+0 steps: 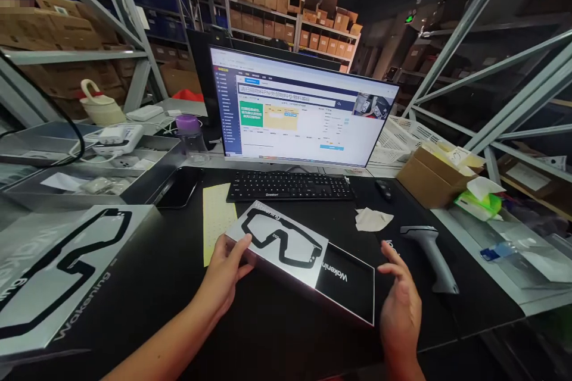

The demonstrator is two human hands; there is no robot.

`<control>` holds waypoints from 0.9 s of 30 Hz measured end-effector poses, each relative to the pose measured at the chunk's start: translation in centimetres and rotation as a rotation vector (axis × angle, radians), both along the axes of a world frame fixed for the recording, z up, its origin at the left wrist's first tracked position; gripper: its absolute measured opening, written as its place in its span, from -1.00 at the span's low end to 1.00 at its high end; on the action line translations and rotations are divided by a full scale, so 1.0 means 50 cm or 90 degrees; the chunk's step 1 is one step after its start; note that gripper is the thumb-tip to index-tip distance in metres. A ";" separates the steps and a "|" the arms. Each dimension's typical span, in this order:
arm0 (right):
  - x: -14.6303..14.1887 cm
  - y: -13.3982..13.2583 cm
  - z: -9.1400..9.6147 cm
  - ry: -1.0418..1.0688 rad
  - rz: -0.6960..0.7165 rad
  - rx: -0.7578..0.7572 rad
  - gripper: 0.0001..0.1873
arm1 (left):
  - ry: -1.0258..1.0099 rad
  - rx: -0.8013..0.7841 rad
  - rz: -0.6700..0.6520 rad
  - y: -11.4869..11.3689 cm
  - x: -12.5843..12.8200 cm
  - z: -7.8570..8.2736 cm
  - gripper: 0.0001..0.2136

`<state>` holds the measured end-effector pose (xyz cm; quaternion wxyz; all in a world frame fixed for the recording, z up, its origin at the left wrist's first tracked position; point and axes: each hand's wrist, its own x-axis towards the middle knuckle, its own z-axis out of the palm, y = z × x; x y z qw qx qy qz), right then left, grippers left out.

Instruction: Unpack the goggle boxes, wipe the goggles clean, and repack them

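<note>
Two bare hands and bare forearms

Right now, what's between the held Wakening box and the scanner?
The right hand, empty: in the head view it shows between the held box and the scanner, with black work surface visible in the gaps on both sides.

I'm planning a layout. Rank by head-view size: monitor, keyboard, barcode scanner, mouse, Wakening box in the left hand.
1. Monitor
2. Wakening box in the left hand
3. Keyboard
4. Barcode scanner
5. Mouse
Nearness to the camera may enlarge the box.
</note>
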<state>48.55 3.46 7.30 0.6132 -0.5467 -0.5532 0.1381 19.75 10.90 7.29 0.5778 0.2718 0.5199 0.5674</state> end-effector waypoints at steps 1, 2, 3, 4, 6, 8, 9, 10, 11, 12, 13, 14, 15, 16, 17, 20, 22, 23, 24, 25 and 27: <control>0.000 0.000 -0.013 0.042 -0.012 0.006 -0.54 | -0.015 -0.008 0.000 0.002 -0.001 0.004 -0.55; -0.003 0.001 -0.024 0.057 -0.001 -0.002 -0.47 | -0.030 -0.018 0.000 0.005 -0.002 0.007 -0.56; -0.010 0.003 -0.031 0.054 0.027 -0.019 -0.35 | -0.041 -0.030 -0.002 0.007 -0.003 0.011 -0.56; -0.019 0.004 -0.034 0.038 0.061 -0.040 -0.21 | -0.048 -0.042 -0.003 0.008 -0.004 0.014 -0.58; -0.041 0.005 -0.029 -0.007 0.119 -0.070 0.06 | -0.050 -0.062 -0.004 0.006 -0.005 0.020 -0.61; -0.067 0.002 -0.014 -0.050 0.170 -0.086 0.33 | -0.049 -0.070 -0.010 -0.002 -0.003 0.022 -0.62; -0.081 0.001 -0.006 -0.074 0.194 -0.098 0.43 | -0.049 -0.072 -0.016 -0.007 -0.002 0.023 -0.62; -0.097 0.002 0.003 -0.096 0.216 -0.117 0.50 | -0.050 -0.072 -0.023 -0.013 0.000 0.023 -0.61; -0.113 0.003 0.010 -0.115 0.234 -0.142 0.55 | -0.049 -0.072 -0.030 -0.019 0.003 0.022 -0.59; -0.130 0.007 0.016 -0.133 0.250 -0.176 0.56 | -0.048 -0.073 -0.035 -0.023 0.004 0.022 -0.58; -0.146 0.011 0.020 -0.148 0.259 -0.209 0.56 | -0.045 -0.074 -0.038 -0.025 0.005 0.022 -0.56; -0.161 0.015 0.024 -0.160 0.261 -0.239 0.55 | -0.044 -0.075 -0.039 -0.026 0.004 0.023 -0.55; -0.173 0.020 0.028 -0.170 0.255 -0.256 0.53 | -0.043 -0.076 -0.038 -0.026 0.002 0.024 -0.53; -0.181 0.022 0.032 -0.182 0.248 -0.261 0.50 | -0.045 -0.073 -0.038 -0.025 -0.002 0.026 -0.52; -0.183 0.023 0.037 -0.197 0.243 -0.258 0.46 | -0.050 -0.065 -0.040 -0.024 -0.007 0.029 -0.52; -0.155 0.017 0.054 -0.226 0.277 -0.221 0.31 | -0.071 -0.018 -0.046 -0.022 -0.024 0.045 -0.53; -0.121 0.011 0.067 -0.253 0.326 -0.192 0.13 | -0.084 0.006 -0.040 -0.023 -0.033 0.056 -0.52; -0.105 0.009 0.072 -0.282 0.351 -0.175 0.02 | -0.089 0.010 -0.034 -0.024 -0.037 0.061 -0.50; -0.094 0.008 0.077 -0.316 0.376 -0.158 -0.10 | -0.094 0.010 -0.028 -0.024 -0.039 0.064 -0.48; -0.087 0.008 0.081 -0.349 0.403 -0.141 -0.21 | -0.098 0.007 -0.022 -0.023 -0.041 0.067 -0.46; -0.088 0.008 0.086 -0.372 0.458 -0.113 -0.34 | -0.104 0.002 -0.015 -0.022 -0.045 0.070 -0.44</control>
